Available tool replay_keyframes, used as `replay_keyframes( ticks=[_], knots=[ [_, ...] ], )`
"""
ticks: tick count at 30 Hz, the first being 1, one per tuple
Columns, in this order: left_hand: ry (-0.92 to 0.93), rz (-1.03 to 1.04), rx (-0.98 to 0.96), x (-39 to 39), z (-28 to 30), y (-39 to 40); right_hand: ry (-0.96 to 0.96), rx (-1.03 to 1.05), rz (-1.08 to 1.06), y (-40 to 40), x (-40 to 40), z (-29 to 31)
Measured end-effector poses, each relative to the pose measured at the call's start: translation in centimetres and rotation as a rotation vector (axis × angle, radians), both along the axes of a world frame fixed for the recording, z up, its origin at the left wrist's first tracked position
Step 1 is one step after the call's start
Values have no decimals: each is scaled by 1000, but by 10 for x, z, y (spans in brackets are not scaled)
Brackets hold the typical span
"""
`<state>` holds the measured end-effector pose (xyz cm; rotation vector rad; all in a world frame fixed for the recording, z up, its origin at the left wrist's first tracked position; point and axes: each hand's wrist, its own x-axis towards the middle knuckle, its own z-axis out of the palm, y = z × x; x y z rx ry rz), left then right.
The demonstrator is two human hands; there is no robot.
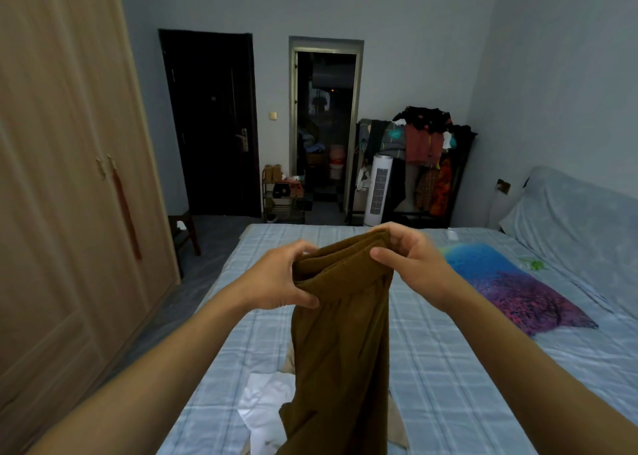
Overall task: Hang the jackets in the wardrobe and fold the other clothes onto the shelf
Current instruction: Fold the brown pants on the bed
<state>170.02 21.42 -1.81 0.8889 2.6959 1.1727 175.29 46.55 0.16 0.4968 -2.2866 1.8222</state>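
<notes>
- Two hands held a brown garment up over the bed, gripping its folded upper edge from either side.
- The left hand pinched the left end of that edge, thumb on the near face and fingers curled behind.
- The right hand clutched the right end, fingers wrapped over the top and thumb pointing inward.
- The garment hung straight down between the forearms, its lower part reaching the bed's checked blue sheet.
- A white cloth lay crumpled on the sheet just left of the hanging fabric; a beige piece showed behind it.
- The wardrobe stood at the left with its doors closed.
- A colourful pillow lay on the bed to the right.
- A loaded clothes rack stood against the far wall.
</notes>
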Motion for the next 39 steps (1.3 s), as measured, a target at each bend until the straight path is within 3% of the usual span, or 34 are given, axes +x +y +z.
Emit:
replay_keyframes(
  ticks=[10, 17, 24, 30, 35, 39],
  knots=[
    [121, 135, 430, 5, 33, 27, 133, -72, -239, 23, 8, 1],
    [163, 52, 394, 10, 65, 65, 136, 14, -397, 53, 11, 9],
    [240, -31, 320, 12, 111, 124, 291, -37, -484, 115, 9, 50],
    [321, -48, 504, 24, 164, 171, 467, -165, -454, 158, 16, 102],
    [256, -133, 543, 27, 169, 190, 389, -151, -375, 191, 15, 109],
    [151, -81, 546, -6, 147, 208, 280, -150, -354, 217, -7, 91]
  ],
)
